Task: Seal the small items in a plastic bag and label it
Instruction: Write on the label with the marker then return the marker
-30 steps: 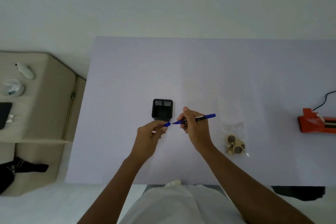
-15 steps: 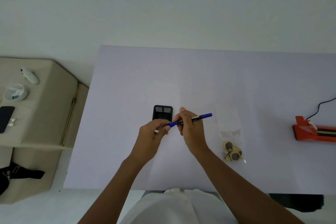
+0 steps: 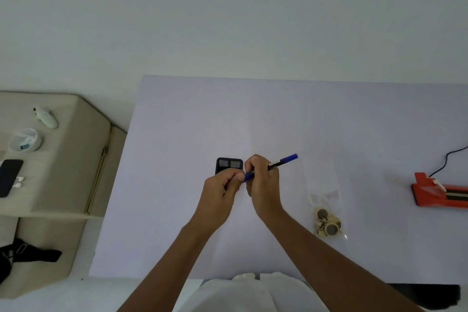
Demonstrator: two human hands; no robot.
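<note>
Clenched on the pen (image 3: 272, 166) in both grips: right hand (image 3: 262, 180) wrapped round the barrel near its middle, left hand (image 3: 221, 189) pinching the blue near-left end, most likely the cap, though too small to tell for sure. Long axis slanted from near-left to far-right, blue far end poking out past the right knuckles, held above the desk (image 3: 329, 114) rather than resting on it.

Lying to the right of that grip, near but apart: plastic bag (image 3: 325, 208), clear, flat on the desk, long axis running near to far, small items (image 3: 326, 223) bunched at its near end. Sealed or not, cannot tell from this view; no writing visible on it. Right hand clearly the nearer one to the bag, so a short swing rightward with the pen looks like the coming need, tip end turned down toward the far, bare stretch of plastic.

Just beyond the left knuckles, black mesh holder (image 3: 229, 165). Well off at the right edge, red sealer (image 3: 440, 191) with its cord.
</note>
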